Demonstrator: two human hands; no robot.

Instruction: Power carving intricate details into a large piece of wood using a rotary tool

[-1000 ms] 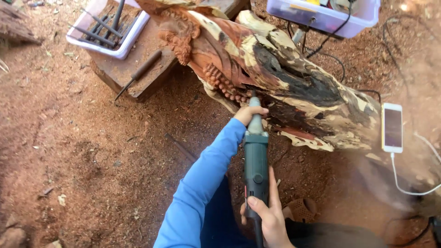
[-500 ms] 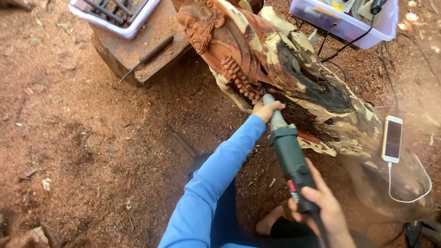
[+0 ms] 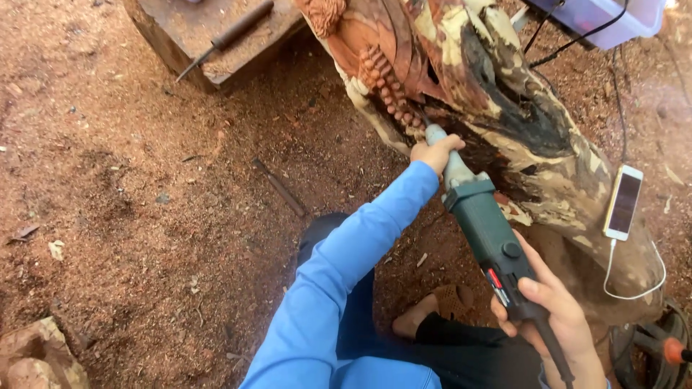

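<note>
This is an open-air woodcarving workshop set up on bare ground. The reddish earth floor point(image 3: 144, 216) is strewn with sawdust and wood chips. A large, partly carved log point(image 3: 504, 108), with beaded relief cut into its red wood, lies across the ground. A green power grinder point(image 3: 486, 230) points at the carving, a chisel point(image 3: 223, 36) lies on a rough wooden block point(image 3: 209, 68), and black cables point(image 3: 577, 32) run to a plastic tool crate point(image 3: 605, 14).

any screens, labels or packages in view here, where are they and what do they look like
Phone: leaning on the carved log's right side, slim white rectangle, dark blank screen, white cable plugged in below.
Label: small red and white patch on the green power tool's body, just above the right hand.
</note>
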